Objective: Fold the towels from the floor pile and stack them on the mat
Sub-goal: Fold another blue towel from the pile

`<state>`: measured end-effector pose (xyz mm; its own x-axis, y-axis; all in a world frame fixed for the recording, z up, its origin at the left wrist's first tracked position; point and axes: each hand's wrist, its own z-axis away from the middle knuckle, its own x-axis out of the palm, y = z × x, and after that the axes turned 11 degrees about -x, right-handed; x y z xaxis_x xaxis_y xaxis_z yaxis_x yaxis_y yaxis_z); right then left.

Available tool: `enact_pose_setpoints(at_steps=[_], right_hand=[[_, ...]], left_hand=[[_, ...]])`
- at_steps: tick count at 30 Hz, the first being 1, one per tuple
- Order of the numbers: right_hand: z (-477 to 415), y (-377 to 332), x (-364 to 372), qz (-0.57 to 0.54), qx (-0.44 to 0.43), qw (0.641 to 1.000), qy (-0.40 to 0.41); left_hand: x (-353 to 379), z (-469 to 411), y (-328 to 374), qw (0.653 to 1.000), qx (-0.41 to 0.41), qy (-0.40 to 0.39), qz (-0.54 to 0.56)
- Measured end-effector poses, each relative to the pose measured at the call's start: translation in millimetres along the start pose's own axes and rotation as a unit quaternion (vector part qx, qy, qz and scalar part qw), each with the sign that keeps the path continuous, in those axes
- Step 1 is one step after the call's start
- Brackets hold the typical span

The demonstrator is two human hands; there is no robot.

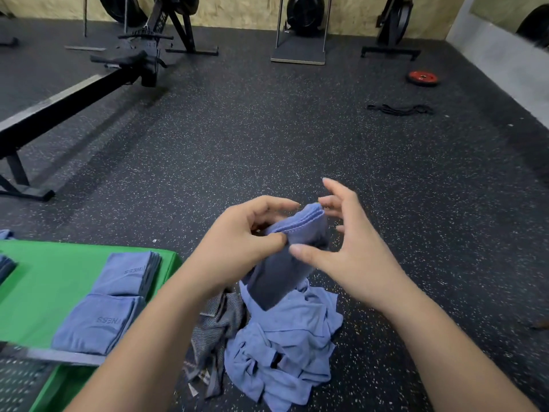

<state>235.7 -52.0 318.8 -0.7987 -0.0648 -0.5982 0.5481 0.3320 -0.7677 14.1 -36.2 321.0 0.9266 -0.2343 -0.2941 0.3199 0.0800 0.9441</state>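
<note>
From my remote seat, I see both hands raised over the floor (267, 144), in the lower middle of the head view. My left hand (237, 239) grips a blue towel (285, 263), already folded into a narrow strip. The thumb and curled fingers pinch it near its upper end, where the stacked hemmed edges show. The strip hangs down at a tilt toward the loose pile (285, 346), and I cannot tell whether its lower end touches it.

My right hand (350, 251) is open with its fingers spread and straight, just beside the towel's upper end. Its thumb tip lies against or just in front of the cloth; I cannot tell which.

The pile sits on the floor directly under the hands, just off the right edge of the green mat (53, 272). It is mostly crumpled blue towels, with a grey striped towel (214, 328) on its left side.

Two stacks of folded blue towels lie on the mat along its right edge. The far stack (127, 272) is near the far right corner, and the near stack (95, 322) touches it from the front. More folded cloth (4, 266) shows at the left border of the view.

Farther off on the floor are a rowing machine (89, 87), a red weight plate (423, 78) and a black band (399, 109).
</note>
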Motion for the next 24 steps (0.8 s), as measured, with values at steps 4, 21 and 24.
enact_pose_setpoints(at_steps=[4,21,24], right_hand=[[-1.7,4.9,-3.5,-0.017,0.017,0.996,-0.081],[-29.3,-1.7,15.0,-0.058,-0.004,0.995,0.083],[-45.1,-5.5,37.5,-0.084,0.02,0.989,0.117]], left_hand=[[-11.3,4.0,1.6,0.998,0.0,-0.063,0.015],[-40.0,-15.4,-20.7,0.977,-0.085,-0.03,0.193],[-37.4,-22.7,-25.9,0.96,-0.109,0.027,0.257]])
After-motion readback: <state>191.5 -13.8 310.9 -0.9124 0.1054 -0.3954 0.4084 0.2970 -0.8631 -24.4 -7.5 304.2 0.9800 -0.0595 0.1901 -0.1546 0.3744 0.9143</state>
